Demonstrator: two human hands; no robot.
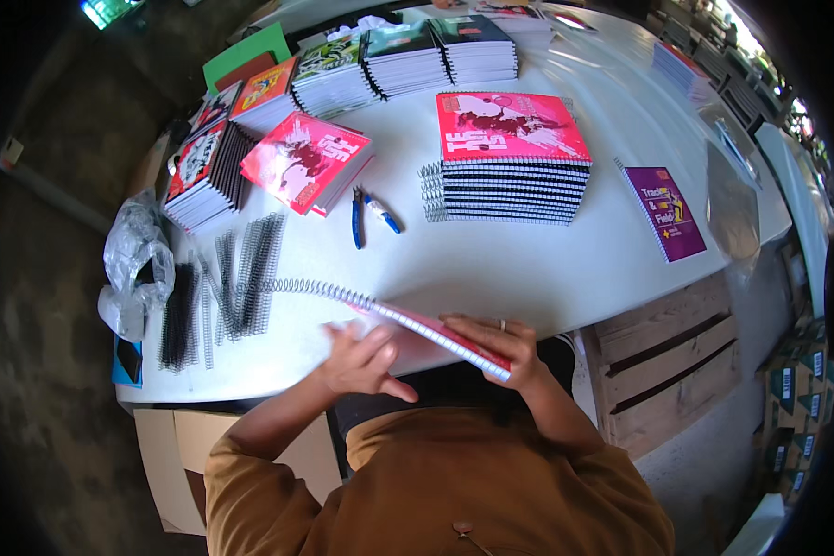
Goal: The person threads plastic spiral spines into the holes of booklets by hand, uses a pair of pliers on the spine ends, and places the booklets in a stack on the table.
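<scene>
My right hand [510, 350] grips a red-covered notebook [440, 337] near its right end, tilted with its hole-punched edge facing up. A wire spiral coil [315, 288] meets the left end of that edge and stretches leftward in a loose curve over the table. Just below the coil and beside the notebook, my left hand [363, 360] is open, fingers apart, slightly blurred. Loose dark spiral coils [250, 269] lie in a heap to the left. Blue-handled cutting pliers [357, 221] and a blue-and-white tool [382, 213] lie beyond the notebook.
A stack of pink spiral notebooks [514, 130] stands at the middle back, with unbound pink ones [310, 162] to its left. More notebook stacks [403, 60] line the far edge. A purple notebook [665, 213] lies right. Crumpled plastic [137, 255] and a wooden crate [667, 361] flank the table.
</scene>
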